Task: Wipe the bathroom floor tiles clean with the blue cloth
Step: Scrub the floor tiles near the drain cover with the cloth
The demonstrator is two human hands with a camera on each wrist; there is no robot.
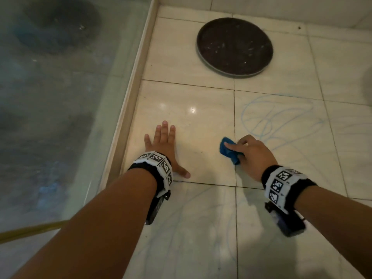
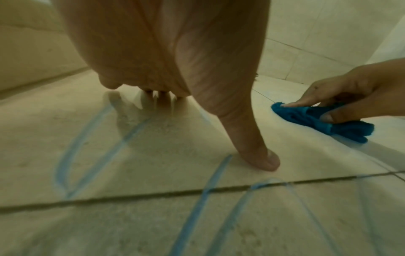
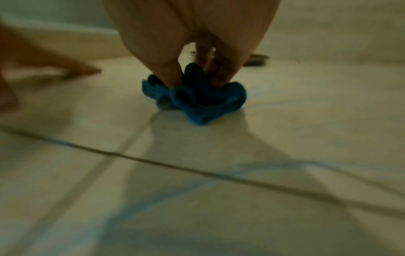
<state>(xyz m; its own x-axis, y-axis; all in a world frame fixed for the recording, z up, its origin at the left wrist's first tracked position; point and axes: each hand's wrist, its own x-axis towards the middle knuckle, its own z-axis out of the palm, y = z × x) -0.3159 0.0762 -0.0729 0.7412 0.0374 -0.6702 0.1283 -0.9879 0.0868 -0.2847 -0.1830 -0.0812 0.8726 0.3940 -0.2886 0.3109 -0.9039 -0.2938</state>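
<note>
My right hand (image 1: 246, 151) grips a bunched blue cloth (image 1: 228, 151) and holds it down on the cream floor tiles (image 1: 191, 127), right at a grout line. In the right wrist view the cloth (image 3: 197, 97) is crumpled between thumb and fingers. My left hand (image 1: 164, 143) lies flat on the tile to the left, fingers straight and spread; its thumb (image 2: 252, 147) presses the floor. Blue scribble marks (image 1: 277, 119) cover the tile just right of the cloth. Fainter blue lines (image 2: 92, 145) run under and near my left hand. The left wrist view also shows the cloth (image 2: 317, 119).
A dark round cover (image 1: 234, 47) lies on the floor at the back. A raised tile kerb (image 1: 130, 97) runs along the left, with a glass panel (image 1: 50, 97) beyond it. White wall tiles (image 1: 281, 7) close the far side.
</note>
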